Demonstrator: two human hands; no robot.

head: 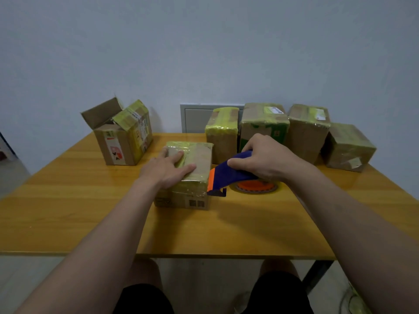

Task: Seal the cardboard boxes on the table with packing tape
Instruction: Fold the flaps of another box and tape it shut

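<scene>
A: Table, centre?
B: Middle box at centre; left hand flat on its top; tape dispenser on the table just beside the box's right side; right hand grips it from above.
A: Far side?
B: Open box at far left, well apart from the middle box; four boxes in a row at far right; first box, second box and third box close side by side; end box rightmost, a little nearer; wall panel behind the first box.
</scene>
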